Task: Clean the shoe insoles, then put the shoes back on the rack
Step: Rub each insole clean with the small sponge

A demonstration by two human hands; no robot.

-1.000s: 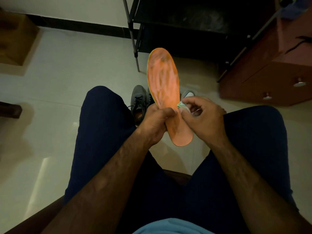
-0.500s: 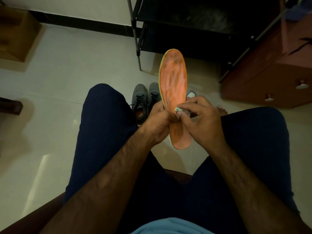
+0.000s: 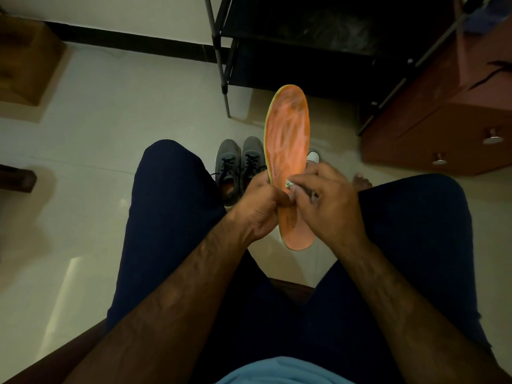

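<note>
An orange insole (image 3: 288, 134) with a yellow-green edge stands upright between my knees, its face streaked and smudged. My left hand (image 3: 259, 206) grips it at the left edge near the heel half. My right hand (image 3: 327, 203) pinches a small pale wipe (image 3: 290, 184) against the insole's middle. Two grey lace-up shoes (image 3: 239, 164) stand side by side on the floor behind my hands; the left one shows an orange lining inside. A black shoe rack (image 3: 304, 51) stands further back with dark shelves.
A reddish-brown cabinet (image 3: 448, 128) with round knobs stands at the right beside the rack. A white shoe toe (image 3: 313, 156) peeks out behind the insole. A wooden box (image 3: 25, 67) sits at the far left. A bare foot (image 3: 361, 182) rests on the pale tiled floor (image 3: 110, 128).
The insole has swung from a left tilt to nearly upright and shifted right. My right hand with the wipe has moved onto the insole's middle.
</note>
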